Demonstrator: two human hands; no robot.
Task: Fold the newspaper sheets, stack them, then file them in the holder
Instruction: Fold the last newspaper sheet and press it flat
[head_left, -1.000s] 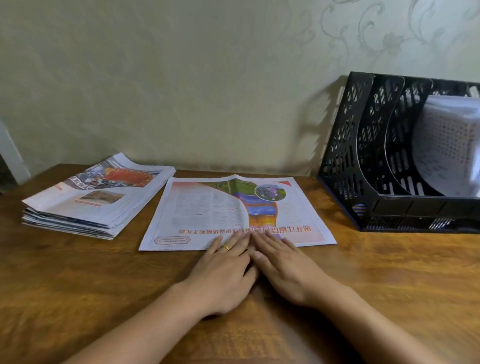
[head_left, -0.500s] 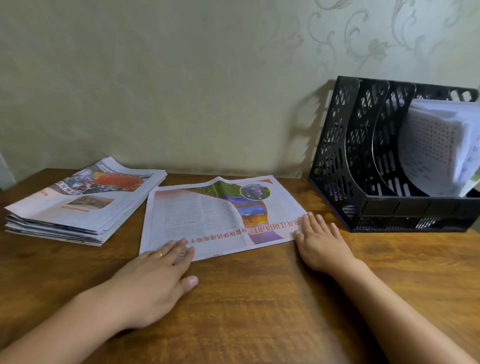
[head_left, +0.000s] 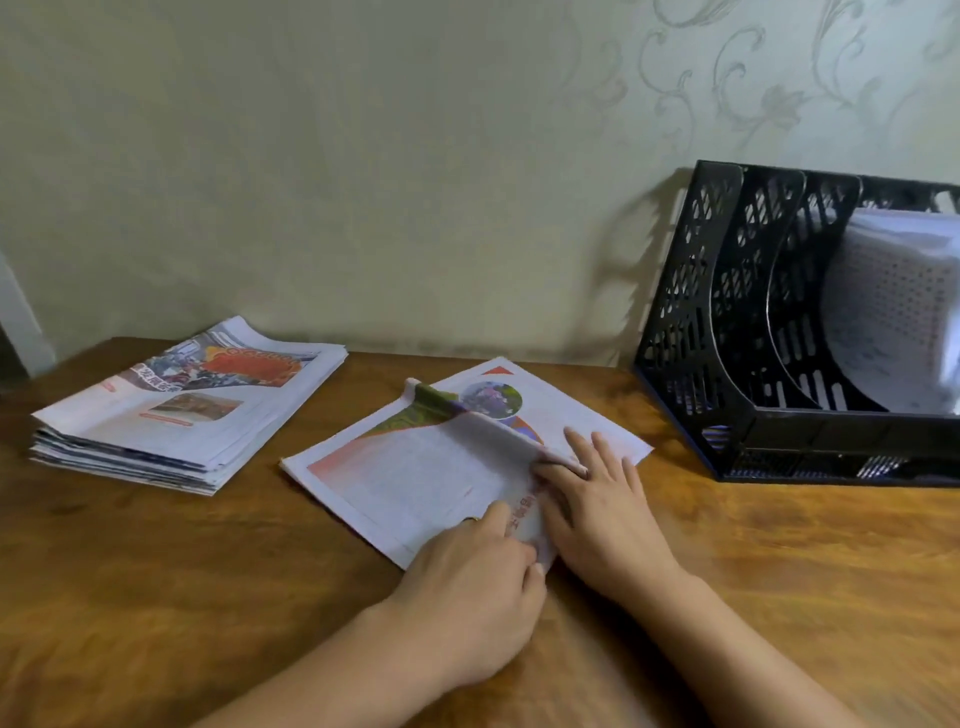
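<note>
On the wooden table (head_left: 208, 597), both hands (head_left: 540, 540) pinch the colourful newspaper sheet (head_left: 415, 467), half-folded.

A wooden table (head_left: 779, 571) carries everything. On it, a newspaper sheet (head_left: 415, 467) lies under both hands' grip, a newspaper stack (head_left: 171, 415) left of it, a black holder (head_left: 727, 415) right.
</note>
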